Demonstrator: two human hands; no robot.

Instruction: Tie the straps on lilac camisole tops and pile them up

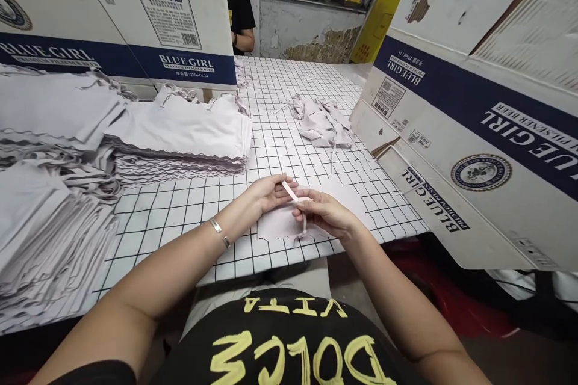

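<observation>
A narrow white fabric strap (290, 192) runs between my two hands, above a pale pinkish-white garment piece (277, 224) lying flat at the table's near edge. My left hand (271, 192) is turned palm up, thumb and fingers closed around the strap's upper end. Lower down, the fingertips of my right hand (329, 214) pinch the strap. A thin length of it hangs below the right fingers to the garment. My right fingers partly cover the garment's middle.
Tall stacks of similar pale garments (180, 129) stand at left on the grid-patterned tablecloth (167, 216). A crumpled garment pile (323, 120) lies farther back. Beer cartons (189, 24) flank the left, and another large carton (433, 132) leans at right. A person in black (239, 9) is behind.
</observation>
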